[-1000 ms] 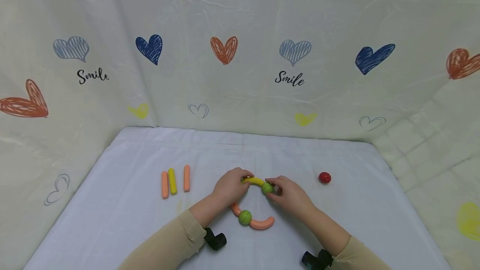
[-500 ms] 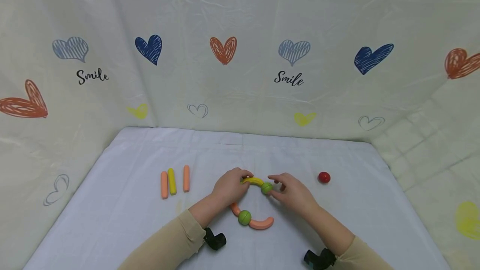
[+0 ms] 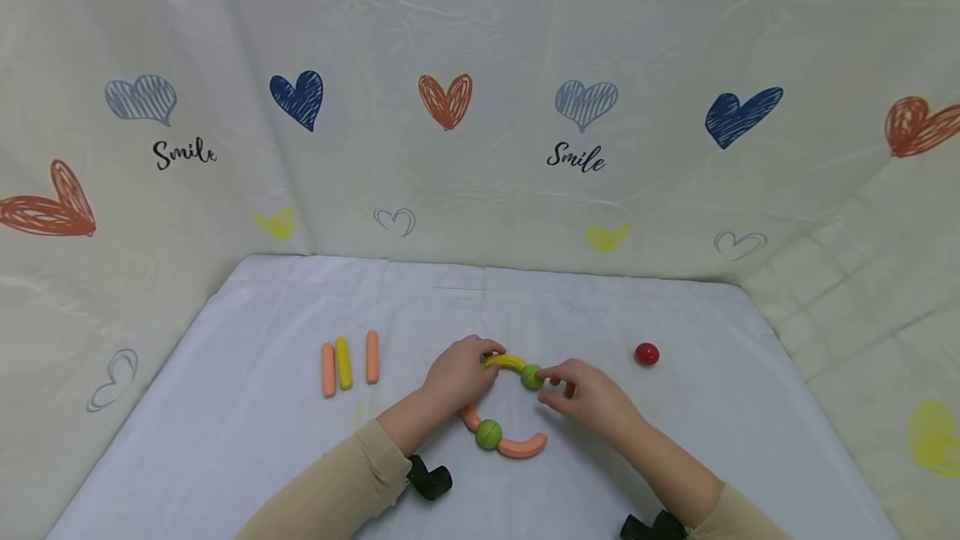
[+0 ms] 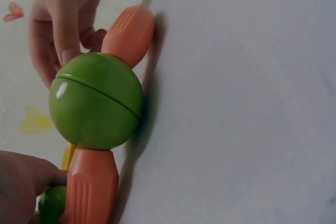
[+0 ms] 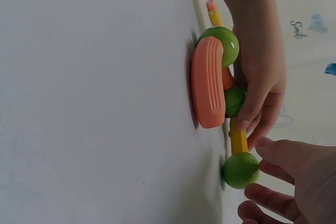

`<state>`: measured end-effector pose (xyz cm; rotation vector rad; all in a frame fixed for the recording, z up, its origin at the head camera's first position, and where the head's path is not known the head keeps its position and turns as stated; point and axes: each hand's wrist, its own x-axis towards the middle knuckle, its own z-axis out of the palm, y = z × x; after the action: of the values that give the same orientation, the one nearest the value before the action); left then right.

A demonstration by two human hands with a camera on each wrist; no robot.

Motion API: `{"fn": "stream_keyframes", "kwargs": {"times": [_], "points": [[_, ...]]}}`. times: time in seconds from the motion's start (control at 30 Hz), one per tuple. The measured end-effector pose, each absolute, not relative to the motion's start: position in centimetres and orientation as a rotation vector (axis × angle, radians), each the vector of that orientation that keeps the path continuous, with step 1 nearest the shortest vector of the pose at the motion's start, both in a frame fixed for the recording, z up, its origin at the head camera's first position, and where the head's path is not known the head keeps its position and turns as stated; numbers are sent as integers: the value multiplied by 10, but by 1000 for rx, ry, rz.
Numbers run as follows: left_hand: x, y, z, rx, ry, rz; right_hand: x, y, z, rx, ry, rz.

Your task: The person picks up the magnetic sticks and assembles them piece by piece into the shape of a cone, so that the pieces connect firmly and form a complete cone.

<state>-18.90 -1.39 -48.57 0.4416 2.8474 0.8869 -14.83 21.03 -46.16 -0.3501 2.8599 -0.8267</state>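
Note:
On the white cloth lies a curve of joined toy pieces. My left hand (image 3: 459, 369) pinches the yellow curved stick (image 3: 512, 362) near its left end, beside a green ball (image 5: 234, 100) that it hides in the head view. At the stick's right end sits another green ball (image 3: 532, 377). Right beside that ball is my right hand (image 3: 588, 394), its index fingertip at the ball's side and its other fingers loosely bent. Closer to me, a third green ball (image 3: 489, 434) joins two orange curved sticks, one ending free (image 3: 522, 446) and the other (image 3: 470, 417) partly behind my left hand.
Two straight orange sticks (image 3: 328, 370) and a straight yellow stick (image 3: 343, 362) lie at the left. A red ball (image 3: 647, 354) rests at the right. A curtain printed with hearts (image 3: 446, 102) rises behind the table.
My right thumb and fingers have let go of the right green ball, and the hand has shifted slightly right. My left hand and the joined pieces stay in place.

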Motion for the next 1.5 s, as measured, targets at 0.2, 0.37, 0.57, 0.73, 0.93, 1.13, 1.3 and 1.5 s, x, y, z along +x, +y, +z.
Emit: {"fn": "stream_keyframes", "kwargs": {"times": [0.2,0.37,0.57,0.73,0.93,1.13,1.3,1.5], "points": [[-189,-14,-486,448,2860,869,-141,217,-462,-513,2773,-885],[-190,-14,-488,465,2870,851,-134,222,-464,-589,2650,-911],[-192,-14,-483,453,2846,841,-129,226,-469,-653,2547,-926],[-196,-13,-478,457,2809,823,-126,227,-472,-700,2523,-891],[-200,-12,-477,448,2773,805,-126,223,-473,-737,2528,-831],[-200,-15,-477,428,2757,819,-129,222,-476,-805,2551,-748],[-199,-18,-477,430,2750,824,-133,225,-476,-873,2562,-731],[-198,-20,-475,439,2729,818,-140,226,-472,-880,2543,-713]]}}
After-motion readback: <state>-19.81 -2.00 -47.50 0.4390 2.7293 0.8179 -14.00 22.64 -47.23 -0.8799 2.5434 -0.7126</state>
